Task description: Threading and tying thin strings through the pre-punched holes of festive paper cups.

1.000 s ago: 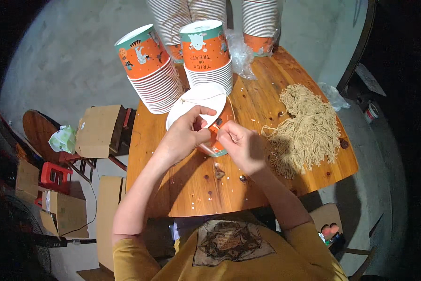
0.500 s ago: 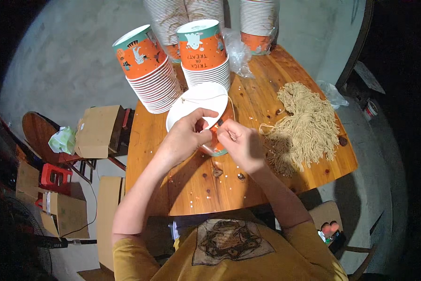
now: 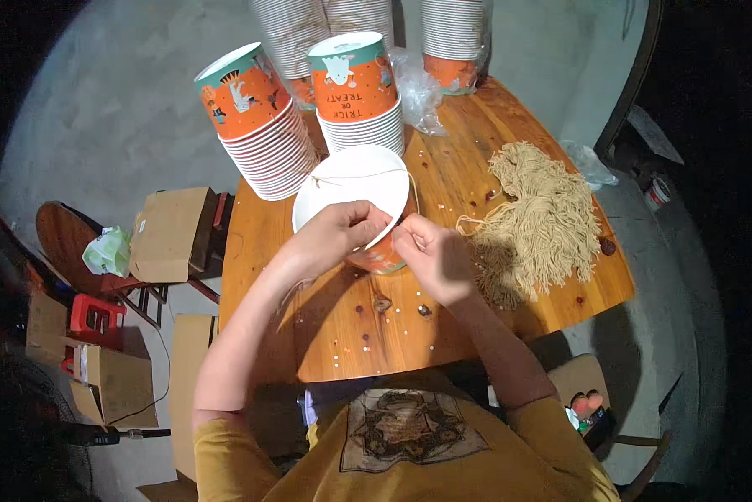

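Observation:
An orange paper cup with a white inside lies tilted toward me over the wooden table. My left hand grips its near rim. My right hand pinches the rim on the right side, at the end of a thin tan string that spans the cup's mouth. A heap of tan strings lies just right of my right hand.
Two stacks of orange and teal paper cups stand behind the held cup, with more wrapped stacks farther back. Small round scraps dot the table. Cardboard boxes, a stool and a red object sit on the floor to the left.
The cup has tipped slightly and both hands have shifted along its near rim; my right fingers have closed tighter on the string end. The stacks and string heap have stayed put.

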A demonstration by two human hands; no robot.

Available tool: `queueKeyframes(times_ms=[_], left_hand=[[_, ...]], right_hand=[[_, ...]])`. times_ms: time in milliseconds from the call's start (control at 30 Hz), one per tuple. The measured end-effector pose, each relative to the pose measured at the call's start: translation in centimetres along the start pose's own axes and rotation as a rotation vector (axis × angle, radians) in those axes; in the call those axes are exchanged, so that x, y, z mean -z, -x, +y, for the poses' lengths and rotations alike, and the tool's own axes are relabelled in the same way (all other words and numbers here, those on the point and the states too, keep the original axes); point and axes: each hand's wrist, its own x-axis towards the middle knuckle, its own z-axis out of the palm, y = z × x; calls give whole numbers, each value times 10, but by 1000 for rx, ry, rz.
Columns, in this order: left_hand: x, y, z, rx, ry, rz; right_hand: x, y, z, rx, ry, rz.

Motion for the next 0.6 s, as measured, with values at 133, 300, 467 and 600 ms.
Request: queueKeyframes(times_ms=[133,300,467,600], left_hand=[[0,-18,-14,-40,-153,-36],[-11,-21,-11,-199,-435,22],[-17,-22,-5,-488,-668,300],[-25,-24,0,-380,-495,272]], right_hand=[[5,3,2,-31,20,-45],[16,4,12,-71,-79,-127],[28,3,15,89,-61,134],[29,-7,15,247,-18,128]])
